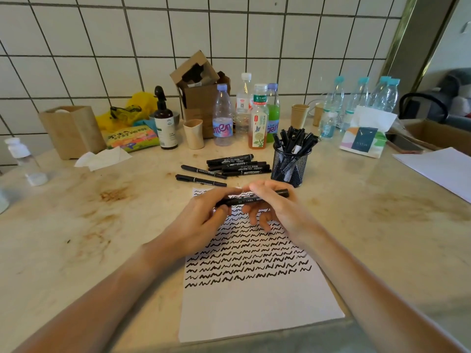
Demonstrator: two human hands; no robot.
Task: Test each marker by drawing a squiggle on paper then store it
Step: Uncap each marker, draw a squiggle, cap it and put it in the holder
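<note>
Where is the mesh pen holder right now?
In the head view, the mesh pen holder stands right of centre on the table, beyond the paper, beside the loose markers, before the bottles.

Two bare forearms entering from the lower corners, no sleeves in view, left hand (201,215) and right hand (275,207) without gloves, no rings, watch or bracelets visible on fingers or wrists, fingernails short and unpainted where they show
</note>
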